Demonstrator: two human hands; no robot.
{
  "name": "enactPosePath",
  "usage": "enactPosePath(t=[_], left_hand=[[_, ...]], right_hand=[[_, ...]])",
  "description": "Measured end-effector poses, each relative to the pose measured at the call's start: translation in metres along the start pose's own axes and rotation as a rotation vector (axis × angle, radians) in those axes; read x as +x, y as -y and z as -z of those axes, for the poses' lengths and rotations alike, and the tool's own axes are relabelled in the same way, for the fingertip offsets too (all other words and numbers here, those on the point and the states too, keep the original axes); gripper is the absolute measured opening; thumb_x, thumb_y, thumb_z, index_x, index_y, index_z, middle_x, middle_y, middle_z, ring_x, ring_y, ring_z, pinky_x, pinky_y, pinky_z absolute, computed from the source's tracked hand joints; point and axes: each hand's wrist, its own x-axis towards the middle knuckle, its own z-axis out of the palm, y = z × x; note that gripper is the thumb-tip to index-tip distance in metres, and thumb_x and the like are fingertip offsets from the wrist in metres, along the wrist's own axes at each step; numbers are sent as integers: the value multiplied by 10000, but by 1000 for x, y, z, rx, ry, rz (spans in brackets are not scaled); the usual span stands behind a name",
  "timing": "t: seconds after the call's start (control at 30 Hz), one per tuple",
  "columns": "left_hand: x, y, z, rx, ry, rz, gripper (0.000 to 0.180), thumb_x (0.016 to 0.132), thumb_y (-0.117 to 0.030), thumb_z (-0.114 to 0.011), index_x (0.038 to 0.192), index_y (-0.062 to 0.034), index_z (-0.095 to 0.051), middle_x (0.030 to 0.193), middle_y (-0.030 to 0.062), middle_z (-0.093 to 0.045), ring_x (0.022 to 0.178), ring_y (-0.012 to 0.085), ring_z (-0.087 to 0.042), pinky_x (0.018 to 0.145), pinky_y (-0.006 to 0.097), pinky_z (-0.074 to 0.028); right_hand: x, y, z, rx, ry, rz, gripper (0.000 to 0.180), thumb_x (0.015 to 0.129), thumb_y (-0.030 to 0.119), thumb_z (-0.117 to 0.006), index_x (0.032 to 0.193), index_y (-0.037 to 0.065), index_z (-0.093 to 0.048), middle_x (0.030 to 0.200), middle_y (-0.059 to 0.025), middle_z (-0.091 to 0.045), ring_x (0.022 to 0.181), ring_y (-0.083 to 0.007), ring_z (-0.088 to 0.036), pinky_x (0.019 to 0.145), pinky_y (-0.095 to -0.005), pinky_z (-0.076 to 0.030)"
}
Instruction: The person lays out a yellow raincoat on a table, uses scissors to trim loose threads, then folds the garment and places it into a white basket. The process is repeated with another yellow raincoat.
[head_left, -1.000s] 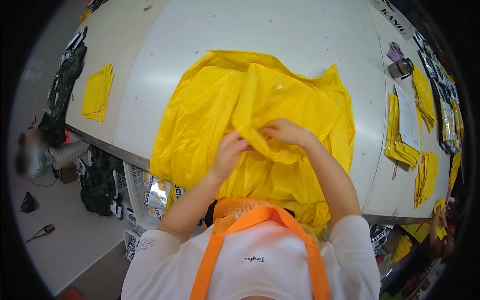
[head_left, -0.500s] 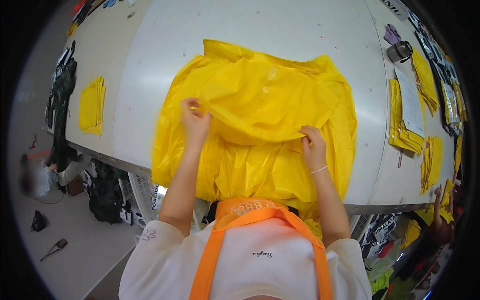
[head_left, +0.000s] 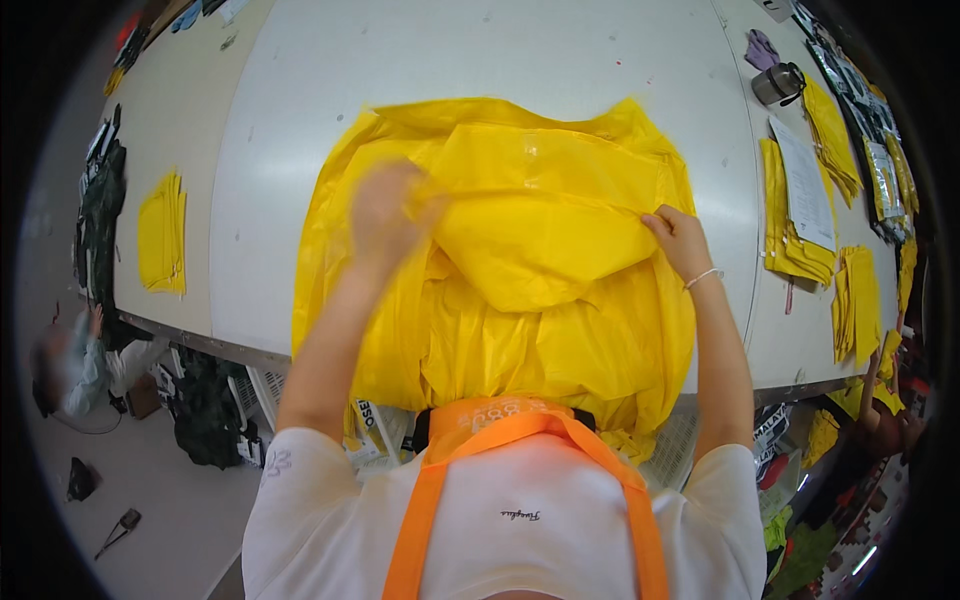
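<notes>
A glossy yellow raincoat (head_left: 520, 345) is spread over the table in front of me, its lower part bunched and hanging past the near edge. A loose flap of it stretches between my two hands, sagging in the middle. My right hand (head_left: 682, 243), wearing a thin white bracelet, pinches the flap's right corner. Over the left part of the raincoat, my left hand (head_left: 390, 215) is smeared by motion at the flap's left end; its grip cannot be made out.
Folded yellow pieces (head_left: 162, 235) lie on the left. At right are yellow stacks (head_left: 855, 305), a paper sheet (head_left: 803, 185), a metal bottle (head_left: 778, 84) and a purple cloth (head_left: 761, 50). Dark garments (head_left: 101, 215) hang over the table's left end. Another person (head_left: 75, 365) is beyond it.
Both hands have moved farther up the raincoat, the right one also to the right. The flap between them is pulled wider, its top edge straighter and its middle hanging down.
</notes>
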Motion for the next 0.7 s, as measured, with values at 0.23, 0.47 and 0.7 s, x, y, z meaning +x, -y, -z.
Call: enactPosePath(t=[0.23, 0.47, 0.7], left_hand=[[-124, -81, -71, -154, 559, -165, 269, 709, -203, -688, 938, -88, -606, 927, 66, -600, 908, 244, -569, 782, 348, -444], [-65, -99, -29, -528, 305, -57, 242, 738, -81, -644, 970, -53, -582, 941, 79, -598, 895, 259, -577, 764, 345, -451], [-60, 13, -18, -474, -20, 553, 319, 788, -99, -619, 1094, -47, -545, 1080, 84, -585, 891, 200, -563, 720, 291, -443]], right_hand=[[8, 27, -1, -148, -66, 103, 362, 828, 344, -642, 722, 12, -543, 598, -125, -548, 545, -278, -520, 514, -364, -396], [20, 22, -8, -547, -482, 228, 271, 790, 347, -662, 766, 86, -591, 774, -94, -631, 696, -294, -582, 605, -386, -458], [-100, 131, -95, -9, 31, 652, 383, 719, 205, -664, 1068, 79, -566, 962, -104, -586, 912, -279, -562, 807, -414, -436]])
